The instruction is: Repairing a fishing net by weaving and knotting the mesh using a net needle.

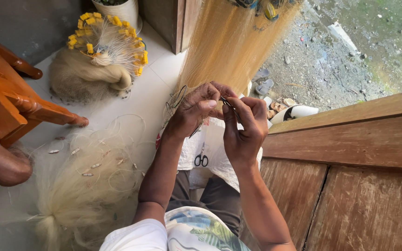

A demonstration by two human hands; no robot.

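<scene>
Two hands work close together at the middle of the view. The left hand [195, 108] is curled, its fingertips pinched on a fold of the fishing net [231, 44], a fine straw-coloured mesh that hangs from above like a curtain and narrows to a gathered bunch just at the hands. The right hand [244, 126] is closed with thumb and forefinger nipped round a thin dark tool [225, 102], possibly a netting needle, though it is too small to tell; its tip meets the left fingers, so the hands touch.

One pair of scissors [201, 160] with black handles lies on a white cloth [219, 153] spread over the person's lap, just below the hands.

Two more heaps of net lie on the white tiled floor [157, 79]. One pale heap [77, 186], with several small oval sinkers along its cord, sits at the lower left. The other heap [89, 69], darker and bundled, is topped with a ring of many yellow floats [89, 21], too crowded to count.

One wooden chair [10, 93] stands at the left, and a wooden bench [350, 186] fills the right
</scene>
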